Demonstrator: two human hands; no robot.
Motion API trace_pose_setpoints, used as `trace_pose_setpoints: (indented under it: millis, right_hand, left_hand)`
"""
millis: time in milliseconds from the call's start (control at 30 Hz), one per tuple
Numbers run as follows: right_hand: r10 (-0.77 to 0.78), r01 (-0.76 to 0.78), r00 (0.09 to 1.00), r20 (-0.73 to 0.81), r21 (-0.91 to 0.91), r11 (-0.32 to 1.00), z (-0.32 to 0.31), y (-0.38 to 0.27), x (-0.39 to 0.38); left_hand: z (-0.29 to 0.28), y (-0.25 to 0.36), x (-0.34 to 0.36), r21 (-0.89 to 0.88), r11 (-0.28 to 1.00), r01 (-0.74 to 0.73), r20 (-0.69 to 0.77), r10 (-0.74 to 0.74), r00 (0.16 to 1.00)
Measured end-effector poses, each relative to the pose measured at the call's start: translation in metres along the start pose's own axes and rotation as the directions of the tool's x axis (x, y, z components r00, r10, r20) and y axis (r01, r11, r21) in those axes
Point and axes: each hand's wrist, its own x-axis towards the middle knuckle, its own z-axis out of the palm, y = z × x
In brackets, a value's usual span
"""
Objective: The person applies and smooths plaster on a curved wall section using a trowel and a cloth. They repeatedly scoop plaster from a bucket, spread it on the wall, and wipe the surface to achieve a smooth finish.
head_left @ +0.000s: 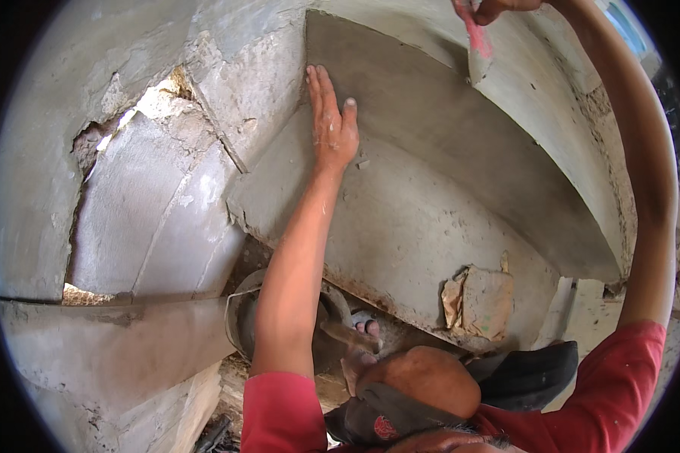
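My left hand [331, 130] rests with its fingers stretched out against the grey cement surface [378, 98], near the inner corner of a stepped recess. At the top right, my right hand [499, 10], partly cut off by the picture's edge, is closed on a pink-marked object [477, 34], too unclear to name, held at the upper lip of the curved cement ledge [544, 121]. Pale flecks dot the back of my left hand.
Left of me, the wall has a broken, jagged opening [151, 196] with a thin rod [219, 136] at its edge. Below are a bucket [245, 317], partly behind my forearm, my foot [366, 336] and bent knee [419, 377]. A crumpled paper bag [485, 302] lies on the lower slab.
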Motion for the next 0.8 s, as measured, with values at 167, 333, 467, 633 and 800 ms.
trace_pose_setpoints:
  millis: [167,333,467,633,800]
  right_hand:
    - [-0.110,0.115,0.992,0.063,-0.085,0.990,-0.023,-0.011,0.060]
    - [-0.127,0.120,0.992,-0.021,-0.200,0.972,-0.053,-0.028,0.113]
    - [-0.142,0.108,0.977,-0.156,-0.213,0.971,-0.071,-0.028,0.120]
    - [-0.116,0.088,0.792,-0.599,-0.075,0.993,-0.060,-0.032,0.067]
    - [0.250,0.225,0.348,-0.904,0.339,0.913,0.042,-0.080,-0.018]
  left_hand:
    - [-0.002,0.001,0.000,-0.020,0.999,0.033,0.014,-0.033,0.999]
    - [-0.002,0.003,0.001,-0.047,0.997,0.063,0.022,-0.062,0.998]
    - [-0.001,0.002,0.001,-0.015,0.999,0.043,0.014,-0.043,0.999]
    - [-0.004,0.005,0.001,-0.003,0.998,0.059,0.024,-0.059,0.998]
    - [-0.004,0.006,-0.001,-0.072,0.997,0.032,0.012,-0.031,0.999]
